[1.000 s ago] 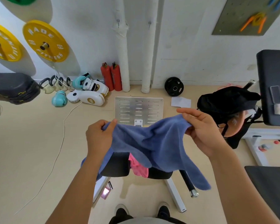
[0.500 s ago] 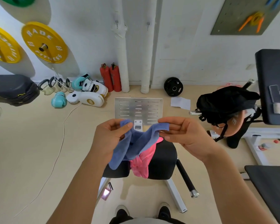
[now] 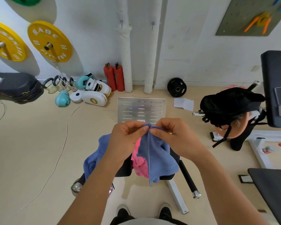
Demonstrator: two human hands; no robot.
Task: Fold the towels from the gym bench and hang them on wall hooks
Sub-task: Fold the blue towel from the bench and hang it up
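- Blue terry towel [image 3: 154, 153] is held in the air above the gym bench [image 3: 125, 168], its two top corners brought together at chest height — a second ago the same corners were spread wide apart with the cloth open between them.
- Left hand [image 3: 125, 138] pinches one corner between thumb and forefinger; right hand [image 3: 173, 135] pinches the other, fingertips of both hands touching at the meeting point.
- Cloth now hangs doubled, one lobe trailing behind the left forearm, the other falling straight down in front.
- Assessment: first half-fold is made but untidy; lower edges do not look aligned.
- Pink towel [image 3: 140, 164] lies crumpled on the bench seat directly beneath, not yet folded.
- Wall hooks [image 3: 121, 23] on the white wall ahead carry nothing; hanging is not yet begun.
- Risk: the trailing lobe may need squaring before a second fold.
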